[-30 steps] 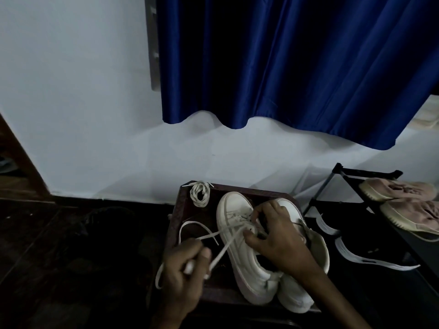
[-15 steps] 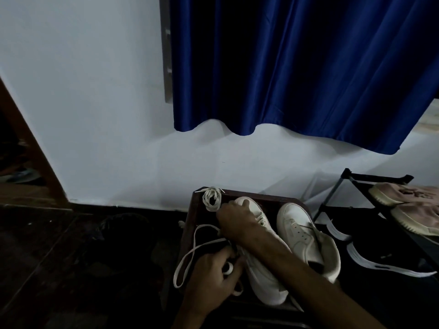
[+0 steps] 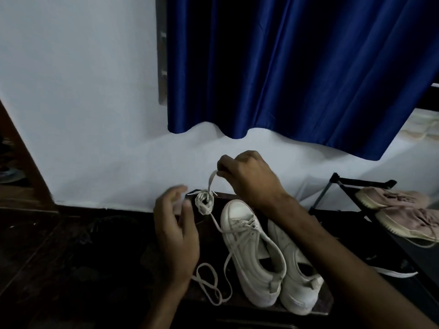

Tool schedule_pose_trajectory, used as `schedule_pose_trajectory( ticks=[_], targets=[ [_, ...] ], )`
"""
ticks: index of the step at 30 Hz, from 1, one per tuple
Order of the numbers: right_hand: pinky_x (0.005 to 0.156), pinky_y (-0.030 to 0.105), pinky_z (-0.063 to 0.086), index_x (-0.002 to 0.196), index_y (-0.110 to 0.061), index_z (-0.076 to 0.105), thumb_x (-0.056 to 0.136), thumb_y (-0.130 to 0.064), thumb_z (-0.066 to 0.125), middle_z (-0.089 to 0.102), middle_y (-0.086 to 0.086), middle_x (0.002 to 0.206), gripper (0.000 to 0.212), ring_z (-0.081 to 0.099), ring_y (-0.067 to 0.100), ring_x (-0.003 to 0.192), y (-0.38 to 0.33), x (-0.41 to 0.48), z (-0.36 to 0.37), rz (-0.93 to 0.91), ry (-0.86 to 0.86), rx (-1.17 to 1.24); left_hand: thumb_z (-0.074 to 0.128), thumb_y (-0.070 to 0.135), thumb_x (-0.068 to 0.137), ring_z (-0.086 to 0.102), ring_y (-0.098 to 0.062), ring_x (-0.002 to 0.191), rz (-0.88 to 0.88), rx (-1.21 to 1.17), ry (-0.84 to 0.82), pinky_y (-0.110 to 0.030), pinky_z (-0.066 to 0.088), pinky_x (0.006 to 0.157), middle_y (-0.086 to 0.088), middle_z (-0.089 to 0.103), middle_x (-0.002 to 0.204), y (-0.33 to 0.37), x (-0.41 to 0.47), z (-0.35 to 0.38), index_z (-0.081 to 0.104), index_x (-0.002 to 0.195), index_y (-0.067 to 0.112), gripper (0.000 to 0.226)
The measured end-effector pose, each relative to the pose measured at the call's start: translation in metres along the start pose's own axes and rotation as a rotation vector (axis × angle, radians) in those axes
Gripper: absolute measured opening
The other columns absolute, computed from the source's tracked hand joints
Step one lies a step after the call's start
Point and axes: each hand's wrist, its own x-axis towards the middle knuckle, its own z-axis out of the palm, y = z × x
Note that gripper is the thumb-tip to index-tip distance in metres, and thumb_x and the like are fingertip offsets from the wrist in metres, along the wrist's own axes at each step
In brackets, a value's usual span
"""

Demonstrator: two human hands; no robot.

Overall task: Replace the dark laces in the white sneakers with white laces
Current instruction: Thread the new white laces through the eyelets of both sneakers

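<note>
Two white sneakers stand side by side on a dark wooden stool [image 3: 323,305], toes toward the wall. The left sneaker [image 3: 249,252] carries a white lace whose loose end [image 3: 209,283] loops over the stool's front left. The right sneaker [image 3: 294,269] shows no lace. My right hand [image 3: 247,179] is raised above the stool's far left corner, pinching one end of a coiled white lace bundle [image 3: 204,203] that dangles just under it. My left hand [image 3: 175,229] hovers left of the bundle with fingers spread, holding nothing.
A blue curtain [image 3: 297,67] hangs over the white wall behind. To the right stands a black shoe rack [image 3: 337,186] with a pair of pink sneakers [image 3: 403,210]. Dark floor lies to the left, with a wooden frame [image 3: 23,162] at the far left.
My right hand left the left sneaker, took the bundled lace by its end and lifted it. My left hand let go of the loose lace and moved up beside the bundle.
</note>
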Motion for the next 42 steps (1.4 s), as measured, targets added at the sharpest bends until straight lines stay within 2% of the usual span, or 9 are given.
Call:
schedule_pose_trajectory(
  ticks=[3,6,9,12,15,20,26,36,42],
  targets=[
    [0.094,0.039,0.043,0.096,-0.015,0.058,0.087,-0.018,0.067,0.064,0.002,0.068,0.013,0.061,0.025,0.067,-0.009,-0.017,-0.001,-0.073,-0.017,0.022,0.042,0.029,0.104,0.063,-0.01,0.107,-0.226,-0.121,-0.227,-0.022,0.048,0.091,0.006,0.069,0.11,0.021,0.045,0.016,0.064,0.112,0.017,0.027],
    [0.099,0.039,0.041,0.105,-0.017,0.06,0.08,-0.005,0.054,0.068,0.001,0.076,0.029,0.063,0.021,0.08,-0.014,-0.033,-0.003,-0.131,0.003,-0.015,0.037,0.044,0.103,0.071,-0.02,0.084,-0.643,-0.236,-0.509,-0.029,0.052,0.074,-0.002,0.076,0.082,0.029,0.056,0.031,0.072,0.089,0.014,0.049],
    [0.096,0.041,0.041,0.094,-0.016,0.067,0.074,-0.002,0.063,0.069,-0.003,0.079,0.025,0.061,0.021,0.087,-0.013,-0.047,0.0,-0.157,0.067,-0.04,0.048,0.033,0.101,0.06,-0.028,0.062,-0.741,-0.296,-0.58,-0.028,0.047,0.05,-0.012,0.065,0.066,0.025,0.046,0.036,0.069,0.088,0.0,0.041],
    [0.092,0.037,0.042,0.102,-0.022,0.07,0.082,-0.014,0.071,0.071,-0.01,0.095,0.021,0.057,0.017,0.092,-0.011,-0.065,-0.004,-0.107,0.068,0.008,0.056,0.026,0.098,0.045,-0.018,0.049,-0.703,-0.281,-0.533,-0.021,0.029,0.042,-0.01,0.056,0.06,0.016,0.034,0.039,0.068,0.076,0.002,0.035],
    [0.083,0.032,0.05,0.114,-0.023,0.067,0.091,-0.035,0.062,0.07,-0.008,0.103,0.026,0.061,0.012,0.092,0.0,-0.091,-0.015,0.269,0.058,0.348,0.056,0.022,0.098,0.048,-0.012,0.045,-0.479,-0.162,-0.505,-0.022,0.033,0.046,0.0,0.071,0.065,0.012,0.028,0.04,0.074,0.079,0.013,0.027],
    [0.077,0.021,0.05,0.107,-0.025,0.066,0.085,-0.046,0.067,0.068,-0.008,0.096,0.031,0.062,0.004,0.087,0.03,-0.133,-0.021,0.529,-0.669,0.426,0.07,0.022,0.088,0.058,-0.009,0.053,-0.243,0.103,-0.647,-0.028,0.045,0.059,0.007,0.07,0.061,0.011,0.008,0.05,0.074,0.069,0.016,0.02],
    [0.07,0.037,0.053,0.094,-0.023,0.065,0.071,-0.062,0.035,0.066,-0.001,0.08,0.055,0.063,0.02,0.078,0.016,-0.137,-0.005,0.593,-0.506,0.25,0.063,0.005,0.09,0.069,-0.004,0.078,-0.166,0.185,-0.7,-0.029,0.053,0.078,0.007,0.074,0.076,0.004,-0.009,0.063,0.077,0.092,0.016,0.017],
    [0.067,0.034,0.045,0.085,-0.01,0.07,0.093,-0.031,0.058,0.068,0.005,0.074,0.026,0.062,0.018,0.072,0.034,-0.152,-0.004,0.721,-0.409,0.471,0.077,0.018,0.081,0.068,-0.004,0.066,-0.226,0.131,-0.62,-0.033,0.056,0.068,0.006,0.071,0.067,0.002,-0.014,0.065,0.07,0.074,0.014,0.011],
    [0.068,0.024,0.039,0.103,-0.026,0.068,0.094,-0.034,0.054,0.07,-0.006,0.091,0.019,0.064,0.012,0.087,0.024,-0.149,0.0,0.757,-0.384,0.406,0.075,0.017,0.082,0.065,0.0,0.07,-0.155,0.212,-0.677,-0.014,0.048,0.065,0.01,0.071,0.071,0.004,-0.018,0.082,0.074,0.077,0.015,0.005]
  ],
)
